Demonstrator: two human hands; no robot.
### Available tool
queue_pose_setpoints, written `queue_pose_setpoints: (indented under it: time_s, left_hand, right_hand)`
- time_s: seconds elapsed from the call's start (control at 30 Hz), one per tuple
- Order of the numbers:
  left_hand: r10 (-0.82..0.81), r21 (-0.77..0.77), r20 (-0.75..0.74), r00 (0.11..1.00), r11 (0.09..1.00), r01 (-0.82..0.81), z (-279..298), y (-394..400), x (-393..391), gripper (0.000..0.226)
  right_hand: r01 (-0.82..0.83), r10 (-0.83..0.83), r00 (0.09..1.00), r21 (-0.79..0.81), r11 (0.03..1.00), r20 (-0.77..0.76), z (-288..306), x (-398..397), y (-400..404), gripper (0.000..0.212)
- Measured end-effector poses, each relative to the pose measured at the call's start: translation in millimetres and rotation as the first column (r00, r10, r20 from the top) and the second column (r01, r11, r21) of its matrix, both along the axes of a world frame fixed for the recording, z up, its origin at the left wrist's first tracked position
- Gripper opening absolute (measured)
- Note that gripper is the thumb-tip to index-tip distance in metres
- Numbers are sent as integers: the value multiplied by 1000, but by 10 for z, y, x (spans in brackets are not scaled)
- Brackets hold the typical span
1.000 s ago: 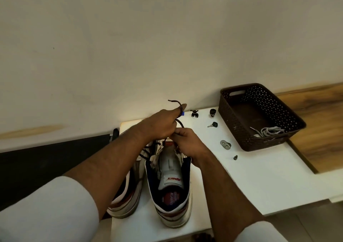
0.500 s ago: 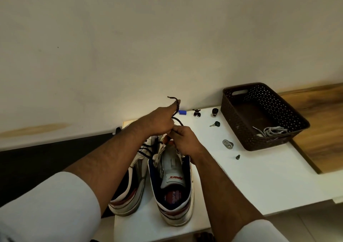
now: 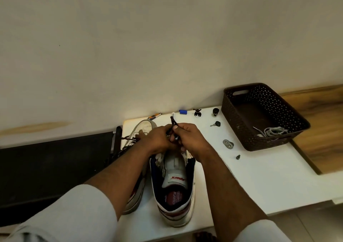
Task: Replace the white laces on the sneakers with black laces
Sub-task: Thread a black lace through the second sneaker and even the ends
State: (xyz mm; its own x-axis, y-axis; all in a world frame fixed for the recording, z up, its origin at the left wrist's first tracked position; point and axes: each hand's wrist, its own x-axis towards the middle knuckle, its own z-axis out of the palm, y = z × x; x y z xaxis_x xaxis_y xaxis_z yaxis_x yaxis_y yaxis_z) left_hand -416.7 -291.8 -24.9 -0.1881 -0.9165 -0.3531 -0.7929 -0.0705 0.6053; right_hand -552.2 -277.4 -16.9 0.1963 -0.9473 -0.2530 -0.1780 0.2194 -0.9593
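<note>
Two white sneakers stand side by side on the white table [image 3: 259,176]. The right sneaker [image 3: 175,191] faces away from me, tongue up. The left sneaker [image 3: 143,130] is partly hidden under my left forearm and has black lace threaded across it. My left hand [image 3: 157,139] and my right hand [image 3: 189,139] meet over the right sneaker's front, and both pinch the black lace [image 3: 173,124], whose end sticks up between them. The white laces [image 3: 272,131] lie in the brown basket [image 3: 233,115].
Along the wall lie a pen [image 3: 154,116], a marker with a blue cap [image 3: 182,111], a small figurine [image 3: 197,112] and a black knob [image 3: 215,111]. A key [image 3: 216,124], a metal plate [image 3: 228,144] and a bolt [image 3: 238,156] lie left of the basket. A wooden surface [image 3: 326,130] adjoins at right.
My left hand has come down from its raised position and pulled the lace end lower. Both hands now sit close together over the right sneaker. The view has shifted, uncovering the left sneaker's toe.
</note>
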Motion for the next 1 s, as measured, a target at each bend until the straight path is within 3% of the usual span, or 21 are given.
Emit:
queue_pose_setpoints:
  time_s: [0.1, 0.2, 0.27, 0.33, 0.47, 0.57, 0.67, 0.77, 0.83, 0.93, 1.0]
  left_hand:
    - [47, -1, 71, 996, 999, -47, -82, 37, -62, 64]
    - [15, -31, 269, 963, 999, -7, -75, 104, -111, 88]
    - [6, -73, 351, 936, 997, 21, 6, 186, -160, 93]
    - [31, -87, 326, 945, 996, -2, 14, 225, -193, 91]
    - [56, -90, 335, 941, 996, -27, -41, 259, -196, 94]
    - [35, -87, 318, 947, 996, -7, -68, 309, -219, 88]
    - [7, 32, 241, 971, 999, -15, 9, 342, -184, 95]
    - [36, 170, 40, 999, 985, -42, 217, 199, -18, 44]
    - [101, 169, -39, 994, 981, -93, 310, 62, 101, 35]
    - [42, 4, 47, 998, 999, -42, 281, -62, 104, 47]
    - [-68, 3, 143, 987, 998, 68, 195, -93, -16, 41]
  right_hand:
    - [15, -15, 1000, -1, 1000, 24, 42, -28, 6, 29]
    - [77, -69, 977, -32, 997, 202, 215, -21, 27, 30]
    - [123, -87, 922, -71, 990, 376, 441, -36, 56, 30]
    - [148, -48, 832, -137, 979, 553, 703, -56, 94, 31]
    - [141, 44, 713, -204, 969, 700, 988, -38, 169, 30]
    - [143, 17, 769, -198, 970, 639, 964, -89, 126, 30]
    - [192, -65, 839, -182, 964, 541, 897, -178, 50, 30]
    - [202, -127, 896, -135, 970, 426, 752, -231, 15, 29]
    - [189, -153, 951, -114, 975, 267, 632, -241, 4, 28]
    - [174, -164, 979, -77, 982, 119, 530, -236, -14, 27]
    - [174, -164, 979, -71, 982, 119, 532, -229, -28, 28]
